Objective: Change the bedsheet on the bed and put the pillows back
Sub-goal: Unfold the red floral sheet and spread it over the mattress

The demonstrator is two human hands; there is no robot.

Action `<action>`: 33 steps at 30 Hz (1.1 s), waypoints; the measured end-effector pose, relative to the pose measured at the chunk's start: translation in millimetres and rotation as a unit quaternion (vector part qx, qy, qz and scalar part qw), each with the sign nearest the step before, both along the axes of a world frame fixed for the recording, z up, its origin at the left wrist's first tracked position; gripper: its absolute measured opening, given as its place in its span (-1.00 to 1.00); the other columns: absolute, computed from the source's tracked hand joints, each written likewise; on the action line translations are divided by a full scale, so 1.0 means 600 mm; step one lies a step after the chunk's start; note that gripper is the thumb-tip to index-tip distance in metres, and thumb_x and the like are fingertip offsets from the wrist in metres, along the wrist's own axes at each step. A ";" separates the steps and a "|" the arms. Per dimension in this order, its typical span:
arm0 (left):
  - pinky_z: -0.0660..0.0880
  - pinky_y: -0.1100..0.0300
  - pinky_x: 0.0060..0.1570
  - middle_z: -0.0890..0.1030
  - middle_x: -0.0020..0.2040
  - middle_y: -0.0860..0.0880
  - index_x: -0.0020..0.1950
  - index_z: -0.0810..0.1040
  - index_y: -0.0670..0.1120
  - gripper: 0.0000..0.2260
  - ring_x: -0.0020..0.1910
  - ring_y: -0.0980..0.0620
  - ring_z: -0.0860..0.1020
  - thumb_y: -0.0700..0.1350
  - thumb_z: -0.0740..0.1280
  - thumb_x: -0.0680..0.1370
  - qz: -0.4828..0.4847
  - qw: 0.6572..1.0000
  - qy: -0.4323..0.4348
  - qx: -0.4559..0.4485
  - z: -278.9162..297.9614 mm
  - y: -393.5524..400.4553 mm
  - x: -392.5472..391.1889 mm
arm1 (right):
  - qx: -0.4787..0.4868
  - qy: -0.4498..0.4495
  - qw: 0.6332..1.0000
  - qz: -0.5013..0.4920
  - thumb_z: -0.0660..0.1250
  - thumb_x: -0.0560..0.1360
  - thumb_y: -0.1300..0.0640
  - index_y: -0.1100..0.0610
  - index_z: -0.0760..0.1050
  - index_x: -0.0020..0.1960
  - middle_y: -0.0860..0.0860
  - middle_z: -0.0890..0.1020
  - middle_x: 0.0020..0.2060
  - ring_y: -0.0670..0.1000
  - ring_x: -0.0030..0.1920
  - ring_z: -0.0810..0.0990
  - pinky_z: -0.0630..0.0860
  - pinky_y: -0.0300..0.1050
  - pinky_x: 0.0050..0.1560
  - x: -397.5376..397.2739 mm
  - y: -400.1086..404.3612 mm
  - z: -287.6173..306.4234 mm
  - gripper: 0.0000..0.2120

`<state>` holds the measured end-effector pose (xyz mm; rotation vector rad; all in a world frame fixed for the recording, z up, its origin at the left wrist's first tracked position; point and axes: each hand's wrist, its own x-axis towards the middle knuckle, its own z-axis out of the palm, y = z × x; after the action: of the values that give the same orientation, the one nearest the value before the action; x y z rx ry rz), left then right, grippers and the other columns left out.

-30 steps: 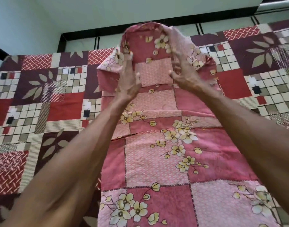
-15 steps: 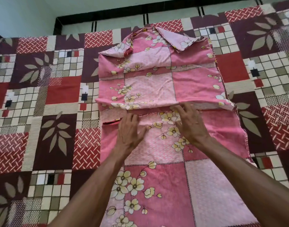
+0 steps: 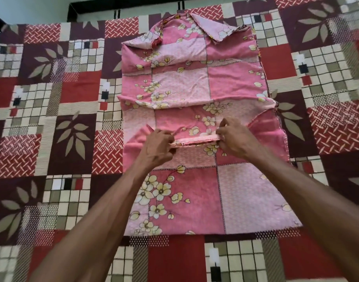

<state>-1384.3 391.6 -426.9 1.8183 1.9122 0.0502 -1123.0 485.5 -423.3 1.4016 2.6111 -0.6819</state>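
Mid-bed, on the patchwork bedsheet (image 3: 77,94), lies a folded pink floral sheet (image 3: 195,82), long axis running from near edge toward headboard (image 3: 121,2), far end pointing at headboard with loose corners flipped back. Stacked in cross pleats, several fold lines running left-right.

Left hand (image 3: 157,148) and right hand (image 3: 234,139) both on a raised fold edge about halfway along the pink strip, close together, near the centre line. Fingers curled, pinching the doubled hem between thumb and fingertips on each side; hem pulled taut between the two hands. No pillows in view.

Step in hand, likely: lifting this fold to unfold or spread the pink sheet further. To do well: keep both pinches on the same layer, spread hands apart toward the side edges before lifting so fold opens evenly, pull straight along the long axis, avoid dragging pleats underneath out of line. Risk: central grip leaves the outer edges sagging and twisting.
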 end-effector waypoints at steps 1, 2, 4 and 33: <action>0.50 0.25 0.01 0.62 0.17 -0.09 0.13 0.63 -0.14 -0.82 -0.05 0.03 0.56 -0.16 0.44 0.54 0.008 0.998 -0.052 -0.020 0.015 -0.020 0.007 | -0.021 0.003 1.000 0.016 0.40 0.53 0.05 0.10 0.62 -0.10 0.04 0.54 -0.02 0.07 -0.01 0.50 0.56 0.10 0.03 0.010 -0.015 0.010 -0.87; 0.51 0.32 -0.11 0.61 0.16 -0.06 0.18 0.62 -0.16 -0.79 -0.14 0.08 0.55 -0.18 0.44 0.55 0.014 0.993 -0.098 -0.060 0.028 -0.039 0.014 | -0.060 -0.009 0.998 0.029 0.40 0.52 0.03 0.09 0.59 -0.19 0.03 0.57 -0.12 0.05 -0.11 0.53 0.59 0.10 -0.03 0.023 -0.030 0.018 -0.83; 0.52 0.26 -0.05 0.59 0.16 0.00 0.25 0.61 -0.15 -0.70 -0.10 0.09 0.56 -0.11 0.48 0.54 -0.005 0.973 -0.154 -0.171 0.041 -0.070 0.017 | -0.190 -0.082 0.976 0.072 0.41 0.55 -0.07 0.04 0.52 -0.33 -0.03 0.57 -0.34 -0.02 -0.31 0.52 0.62 0.03 -0.11 0.045 -0.050 0.036 -0.68; 0.50 0.31 -0.27 0.69 0.04 -0.02 0.20 0.67 -0.07 -0.76 -0.13 0.12 0.60 -0.08 0.50 0.55 0.465 0.852 -0.215 0.102 -0.046 0.087 -0.191 | 0.055 0.160 0.909 -0.380 0.24 0.62 0.18 0.17 0.57 0.20 0.18 0.66 0.05 0.11 0.03 0.60 0.33 -0.19 -0.10 0.068 0.158 -0.017 -0.79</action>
<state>-1498.7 443.6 -454.2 0.7049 2.2817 0.9267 -1082.1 580.4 -433.6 2.5783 2.2636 -0.9022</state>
